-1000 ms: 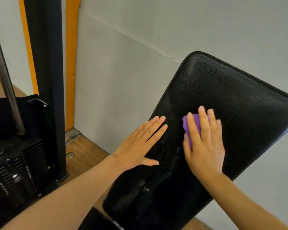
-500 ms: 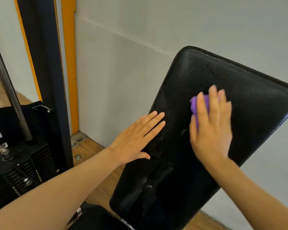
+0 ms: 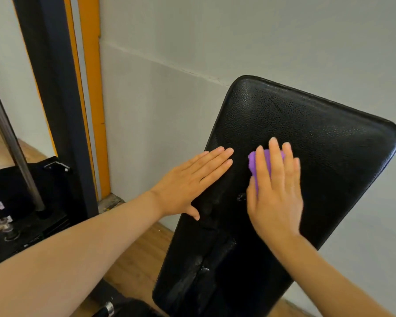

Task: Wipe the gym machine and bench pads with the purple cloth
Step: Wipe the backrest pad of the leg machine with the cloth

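View: seen from the person's head, looking down along two bare forearms that reach forward to a tilted pad.

Bench pad: a black bench pad (image 3: 311,124) with a pebbled surface and rounded corners, leaning back close to a pale grey wall (image 3: 215,42). Its lower part looks worn, with a creased seam running down the middle.

Right hand: the right hand (image 3: 276,191) lies palm-down near the middle of the pad, fingers straight and close together, pressing flat rather than curling.

Purple cloth: the purple cloth (image 3: 253,162) sits bunched under the right hand's fingers, against the pad — only a small part shows between and beside the fingers.

Left hand: the left hand (image 3: 192,181) rests flat on the pad's left edge, fingers extended and together, thumb out to the side; it holds nothing.

Gap: the two hands are near each other but apart.

Gym machine: at the left stands a black upright post (image 3: 55,99) with orange trim (image 3: 92,88) beside it, a metal rod (image 3: 14,152) slanting down, and a dark weight stack (image 3: 21,225) below.

Floor: wooden floor (image 3: 133,259) shows between the machine and the pad.
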